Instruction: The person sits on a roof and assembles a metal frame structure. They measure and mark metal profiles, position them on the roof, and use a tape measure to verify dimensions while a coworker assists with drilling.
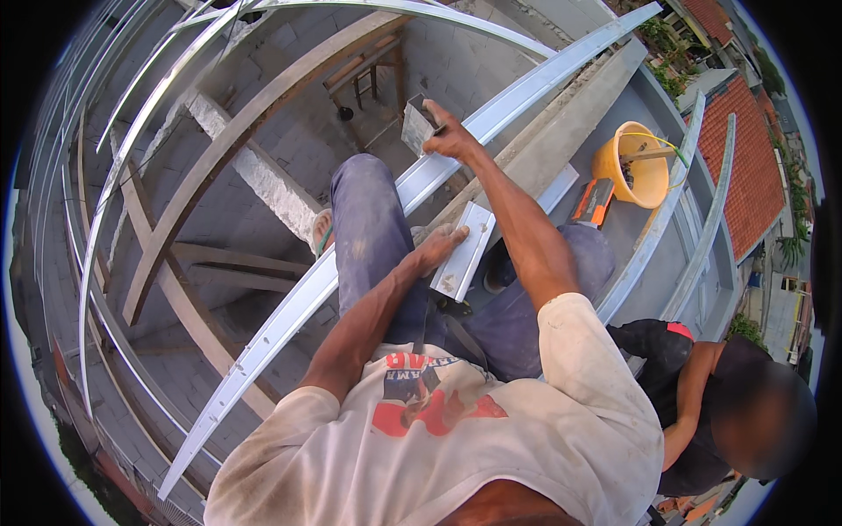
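My left hand (441, 249) is closed on the edge of a short silver metal channel piece (463, 254), which lies tilted over my lap. My right hand (453, 137) reaches farther forward, its fingers wrapped round a flat, grey rectangular metal piece (416, 128); its exact kind I cannot make out. Below that hand a long silver metal channel (509, 110) runs slantwise from the far right, under my bent left leg, to the lower left.
A yellow bucket (641, 167) with tools in it stands at the right beside an orange and black box (594, 202). A co-worker (675, 386) is close at the lower right. Wooden beams (197, 184) and curved metal strips span a deep drop on the left.
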{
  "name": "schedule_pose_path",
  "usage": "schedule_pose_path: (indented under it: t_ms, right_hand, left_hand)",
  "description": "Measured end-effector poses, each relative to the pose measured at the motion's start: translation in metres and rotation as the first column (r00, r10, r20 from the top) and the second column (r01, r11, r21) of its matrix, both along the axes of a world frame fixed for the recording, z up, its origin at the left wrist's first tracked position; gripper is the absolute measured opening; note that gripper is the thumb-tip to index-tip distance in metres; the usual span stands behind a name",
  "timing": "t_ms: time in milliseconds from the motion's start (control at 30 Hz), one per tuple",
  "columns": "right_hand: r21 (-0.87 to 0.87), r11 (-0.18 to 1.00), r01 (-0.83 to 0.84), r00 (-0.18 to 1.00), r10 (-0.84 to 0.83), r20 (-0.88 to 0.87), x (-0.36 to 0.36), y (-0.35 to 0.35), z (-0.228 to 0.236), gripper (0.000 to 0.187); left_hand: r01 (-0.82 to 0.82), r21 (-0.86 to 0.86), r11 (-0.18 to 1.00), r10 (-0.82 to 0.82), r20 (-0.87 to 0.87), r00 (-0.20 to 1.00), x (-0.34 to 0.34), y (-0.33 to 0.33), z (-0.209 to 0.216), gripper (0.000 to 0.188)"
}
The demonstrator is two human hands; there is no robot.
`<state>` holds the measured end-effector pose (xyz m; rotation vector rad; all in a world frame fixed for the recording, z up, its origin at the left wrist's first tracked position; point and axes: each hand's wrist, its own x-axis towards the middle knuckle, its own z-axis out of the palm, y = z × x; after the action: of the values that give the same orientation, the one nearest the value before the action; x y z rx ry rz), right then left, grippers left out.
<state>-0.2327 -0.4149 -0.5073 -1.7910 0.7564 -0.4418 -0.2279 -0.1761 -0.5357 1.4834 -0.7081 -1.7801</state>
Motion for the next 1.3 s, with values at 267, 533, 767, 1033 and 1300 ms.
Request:
schedule_pose_path:
  t_ms: [267,533,767,1033,1300]
  right_hand:
    - [0.058,0.998,0.031,0.999,-0.028,-0.035,0.001,0.001,0.006,0.106]
    - [0.179,0.984,-0.011,0.999,0.019,-0.044,0.011,-0.002,0.005,0.105]
    - [0.134,0.991,0.008,1.0,-0.01,0.01,0.021,0.001,0.038,0.106]
    - [-0.281,0.941,-0.19,0.873,0.293,0.39,0.143,0.006,0.244,0.104]
    - [-0.665,0.736,0.123,0.753,0.368,0.546,0.056,0.05,0.457,0.06]
  left_hand:
    - [0.008,-0.019,1.0,-0.007,0.033,0.999,0.001,0.003,0.002,0.05]
    - [-0.006,-0.01,1.0,0.005,-0.059,0.998,-0.002,0.009,-0.01,0.051]
    - [0.09,-0.017,0.996,-0.088,0.113,0.99,0.002,0.005,0.004,0.083]
    - [0.118,-0.046,0.992,-0.108,0.188,0.976,-0.003,0.003,-0.038,0.073]
    - [-0.08,0.0,0.997,0.078,-0.216,0.973,0.002,0.006,-0.034,0.05]
